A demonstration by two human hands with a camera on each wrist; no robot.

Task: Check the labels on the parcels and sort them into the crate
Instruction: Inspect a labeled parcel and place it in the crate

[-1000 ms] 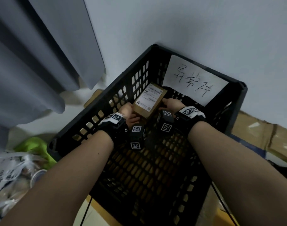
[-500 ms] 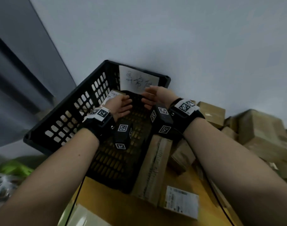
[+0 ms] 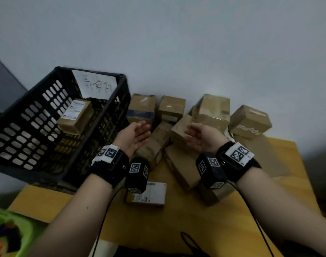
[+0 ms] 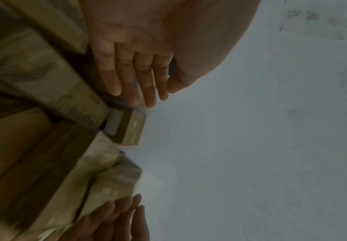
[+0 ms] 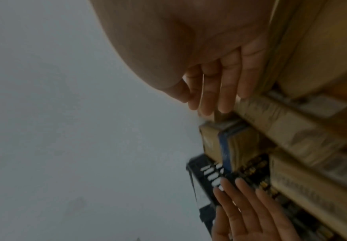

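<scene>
A black slotted crate (image 3: 28, 127) stands at the left with a handwritten paper sign (image 3: 96, 85) on its far wall. Inside it lies one brown parcel (image 3: 76, 115), white label up. Several cardboard parcels (image 3: 214, 110) are piled on the yellow table against the wall, one printed "moody" (image 3: 250, 120). My left hand (image 3: 135, 135) and right hand (image 3: 199, 136) hover palm to palm above a tilted parcel (image 3: 180, 129), fingers straight and holding nothing. The left wrist view shows straight fingers (image 4: 127, 78) over boxes; the right wrist view shows straight fingers (image 5: 219, 84) likewise.
A flat parcel with a white label (image 3: 149, 191) lies on the yellow table (image 3: 241, 219) near my wrists. A long box (image 3: 180, 164) lies under my right wrist. Something green (image 3: 8, 236) sits at the bottom left. A grey wall backs the pile.
Both hands let go of the labelled parcel inside the crate, drew out, and swung right over the parcel pile. The view turned right with them.
</scene>
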